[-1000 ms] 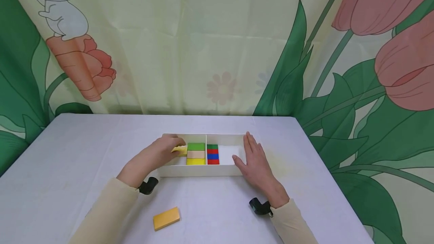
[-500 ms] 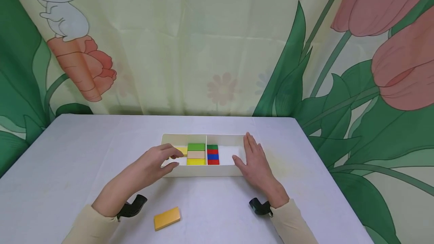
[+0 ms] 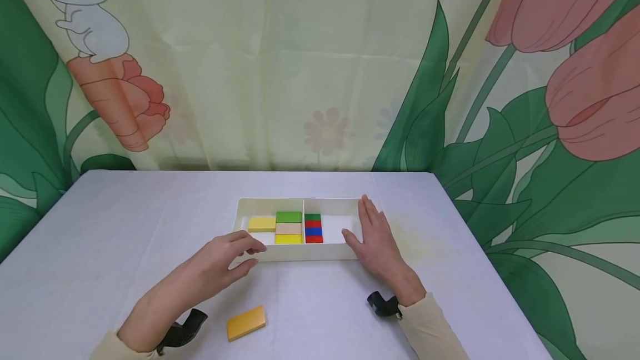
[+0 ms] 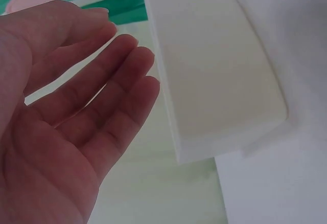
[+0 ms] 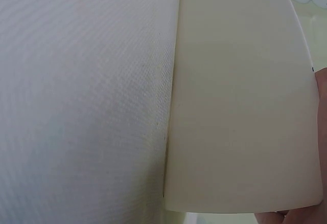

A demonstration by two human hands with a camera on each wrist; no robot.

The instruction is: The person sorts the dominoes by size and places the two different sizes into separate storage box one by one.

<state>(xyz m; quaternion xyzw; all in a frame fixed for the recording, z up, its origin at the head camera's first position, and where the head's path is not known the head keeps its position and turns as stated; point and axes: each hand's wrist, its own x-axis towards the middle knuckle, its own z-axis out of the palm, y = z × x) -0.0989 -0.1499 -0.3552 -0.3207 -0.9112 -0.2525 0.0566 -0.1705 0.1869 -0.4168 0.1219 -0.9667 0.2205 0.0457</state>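
Observation:
A white box [image 3: 310, 253] with two compartments stands on the table. Its left compartment holds a pale yellow block [image 3: 261, 225] beside a column of green [image 3: 289, 217], beige [image 3: 289, 229] and bright yellow blocks [image 3: 288, 239]. Small green, red and blue blocks [image 3: 314, 231] line the divider in the right one. My left hand [image 3: 220, 263] hovers at the box's front left corner, fingers loosely bent, holding nothing. In the left wrist view its palm faces the box wall [image 4: 214, 75]. With straight fingers, my right hand [image 3: 377, 243] rests on the box's right end, thumb spread over the front rim.
An orange-yellow block [image 3: 246, 323] lies on the white-covered table [image 3: 310, 315], in front of the box and near the left wrist. Behind the table hangs a printed curtain [image 3: 280, 71]. Each wrist carries a black camera.
My left hand has let go of the pale yellow block, which stays in the left compartment, and has drawn back toward me out of the box. The right hand has not moved.

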